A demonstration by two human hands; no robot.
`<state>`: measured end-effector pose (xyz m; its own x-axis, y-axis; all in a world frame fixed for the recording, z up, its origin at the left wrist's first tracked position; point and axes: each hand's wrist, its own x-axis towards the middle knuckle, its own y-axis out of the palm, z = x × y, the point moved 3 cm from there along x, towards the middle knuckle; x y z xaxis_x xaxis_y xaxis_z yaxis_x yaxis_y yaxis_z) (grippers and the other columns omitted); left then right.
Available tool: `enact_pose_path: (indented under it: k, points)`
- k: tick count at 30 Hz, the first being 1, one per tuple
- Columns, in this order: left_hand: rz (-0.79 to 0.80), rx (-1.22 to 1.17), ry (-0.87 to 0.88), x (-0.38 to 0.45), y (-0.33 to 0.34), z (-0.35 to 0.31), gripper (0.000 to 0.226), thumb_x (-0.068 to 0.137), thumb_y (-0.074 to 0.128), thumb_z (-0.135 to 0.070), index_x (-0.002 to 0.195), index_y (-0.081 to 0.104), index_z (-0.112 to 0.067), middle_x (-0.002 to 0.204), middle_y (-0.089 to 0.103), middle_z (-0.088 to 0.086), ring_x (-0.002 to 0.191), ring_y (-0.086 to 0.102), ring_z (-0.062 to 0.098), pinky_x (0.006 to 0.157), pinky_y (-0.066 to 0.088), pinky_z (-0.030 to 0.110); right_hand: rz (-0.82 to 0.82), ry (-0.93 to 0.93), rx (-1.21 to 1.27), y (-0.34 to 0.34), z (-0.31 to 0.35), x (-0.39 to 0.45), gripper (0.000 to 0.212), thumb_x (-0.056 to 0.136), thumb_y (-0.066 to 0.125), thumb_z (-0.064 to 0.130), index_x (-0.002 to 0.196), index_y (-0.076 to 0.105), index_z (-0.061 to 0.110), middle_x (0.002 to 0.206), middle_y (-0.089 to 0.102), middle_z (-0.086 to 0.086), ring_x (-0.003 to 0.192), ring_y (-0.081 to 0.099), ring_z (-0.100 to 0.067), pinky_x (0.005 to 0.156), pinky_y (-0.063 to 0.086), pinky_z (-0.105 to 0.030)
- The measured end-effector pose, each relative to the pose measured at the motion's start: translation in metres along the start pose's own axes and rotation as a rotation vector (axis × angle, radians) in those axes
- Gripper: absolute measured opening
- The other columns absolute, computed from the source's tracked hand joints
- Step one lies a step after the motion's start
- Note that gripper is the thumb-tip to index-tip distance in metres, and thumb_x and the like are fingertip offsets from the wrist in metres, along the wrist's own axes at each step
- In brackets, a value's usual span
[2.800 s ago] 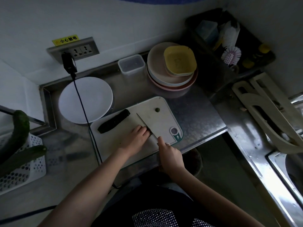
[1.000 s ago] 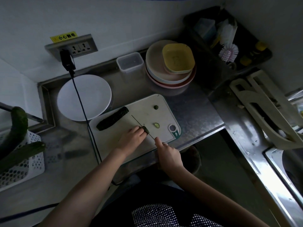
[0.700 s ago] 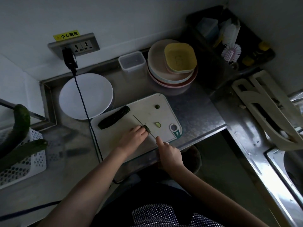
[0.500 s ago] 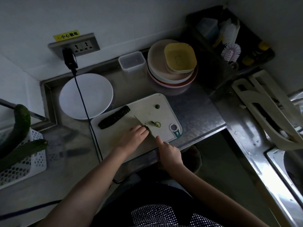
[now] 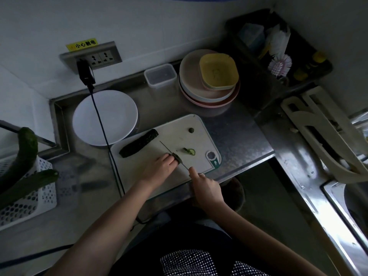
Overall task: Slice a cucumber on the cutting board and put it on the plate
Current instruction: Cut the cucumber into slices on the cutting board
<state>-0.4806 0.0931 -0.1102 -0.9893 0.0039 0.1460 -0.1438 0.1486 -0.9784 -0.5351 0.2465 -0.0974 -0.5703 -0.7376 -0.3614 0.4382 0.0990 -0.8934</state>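
Hands hiding most of cucumber piece.

Steel counter, dim and scuffed, bearing a white cutting board at the front edge. Behind it a white plate (crossed by a black cable), a clear lidded container and stacked plates topped with a yellow dish.

A yellow warning label above the wall socket panel read 小心触电 in dark characters, it sat on the white wall just over the panel's top edge, no other text was legible anywhere else
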Motion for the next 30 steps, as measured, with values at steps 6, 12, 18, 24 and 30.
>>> enact_pose_path:
  k: [6, 12, 18, 24, 30]
  points:
    - [-0.012, -0.020, -0.010, -0.001, -0.002, 0.000, 0.025, 0.073, 0.048, -0.004, 0.089, 0.067, -0.009, 0.081, 0.063, 0.007, 0.079, 0.062, 0.023, 0.051, 0.053, 0.028, 0.022, 0.009, -0.012, 0.001, 0.000, 0.002, 0.035, 0.095, 0.045, 0.009, 0.126, 0.030, 0.018, 0.106, 0.064, -0.008, 0.090, 0.066, -0.032, 0.066, 0.050, -0.038]
    - [-0.049, -0.066, 0.007, 0.001, 0.002, 0.002, 0.022, 0.073, 0.036, -0.005, 0.092, 0.043, -0.013, 0.081, 0.063, 0.008, 0.085, 0.044, 0.019, 0.053, 0.054, 0.030, 0.066, 0.019, -0.030, 0.000, -0.001, 0.004, 0.041, 0.091, 0.044, 0.005, 0.128, 0.030, 0.016, 0.106, 0.063, -0.008, 0.092, 0.065, -0.033, 0.062, 0.042, -0.035]
    - [-0.045, -0.034, -0.026, -0.001, 0.008, 0.004, 0.023, 0.073, 0.040, -0.007, 0.090, 0.055, -0.012, 0.081, 0.061, 0.007, 0.082, 0.047, 0.020, 0.051, 0.053, 0.031, 0.030, 0.000, -0.047, -0.002, -0.003, 0.000, 0.036, 0.094, 0.044, 0.010, 0.127, 0.030, 0.017, 0.107, 0.062, -0.006, 0.091, 0.066, -0.032, 0.062, 0.046, -0.037]
    - [-0.038, 0.015, -0.033, -0.003, 0.009, 0.004, 0.028, 0.077, 0.041, -0.011, 0.082, 0.069, -0.011, 0.078, 0.059, 0.005, 0.081, 0.046, 0.018, 0.050, 0.051, 0.028, 0.007, -0.018, -0.030, -0.004, -0.002, -0.006, 0.036, 0.095, 0.041, 0.011, 0.129, 0.031, 0.017, 0.106, 0.062, -0.006, 0.090, 0.065, -0.032, 0.067, 0.050, -0.039]
    - [-0.013, 0.003, -0.004, -0.003, 0.006, 0.003, 0.030, 0.076, 0.040, -0.010, 0.082, 0.069, -0.009, 0.078, 0.061, 0.006, 0.075, 0.059, 0.022, 0.052, 0.052, 0.029, 0.006, -0.023, -0.020, -0.003, -0.003, -0.007, 0.036, 0.095, 0.043, 0.011, 0.129, 0.031, 0.017, 0.104, 0.062, -0.007, 0.089, 0.065, -0.033, 0.067, 0.049, -0.039]
